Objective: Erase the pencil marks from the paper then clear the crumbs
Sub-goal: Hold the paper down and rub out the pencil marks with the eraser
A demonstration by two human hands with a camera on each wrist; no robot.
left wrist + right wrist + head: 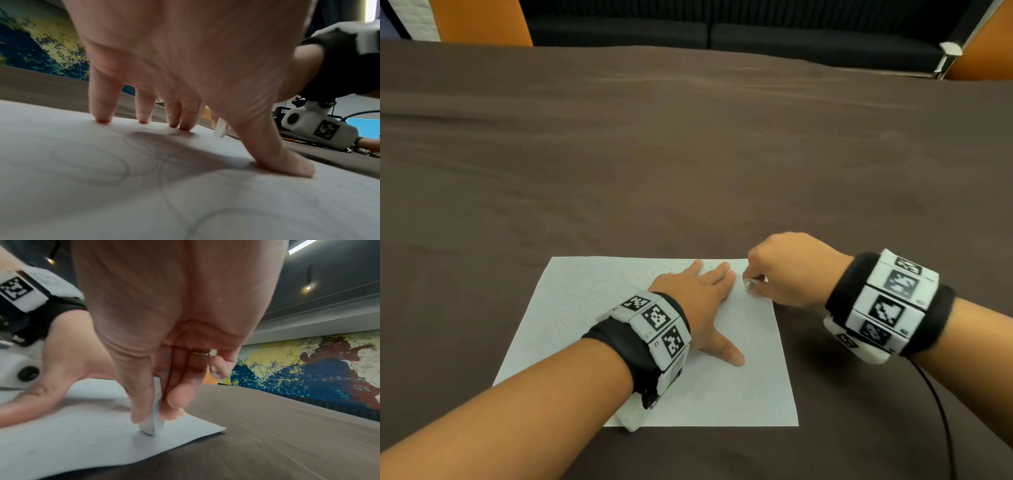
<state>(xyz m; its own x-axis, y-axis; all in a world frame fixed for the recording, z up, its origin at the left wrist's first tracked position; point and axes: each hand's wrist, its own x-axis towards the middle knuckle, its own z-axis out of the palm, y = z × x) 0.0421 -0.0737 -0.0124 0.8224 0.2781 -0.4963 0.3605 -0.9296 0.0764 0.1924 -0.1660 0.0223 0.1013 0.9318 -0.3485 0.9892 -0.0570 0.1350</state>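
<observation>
A white sheet of paper (571, 308) with faint looping pencil marks (107, 162) lies on the brown table (688, 154). My left hand (698, 298) presses flat on the sheet, fingers and thumb spread. My right hand (780, 270) pinches a white eraser (153, 420) between thumb and fingers. The eraser's lower end touches the paper (82, 426) near its far right corner. In the left wrist view the eraser (221, 128) shows just beyond my left fingertips (102, 119). No crumbs are plain to see.
The brown table stretches far ahead and to both sides of the paper. A black cable (941, 421) trails from my right wrist band. Orange chairs (482, 20) and a dark sofa (722, 31) stand beyond the far edge.
</observation>
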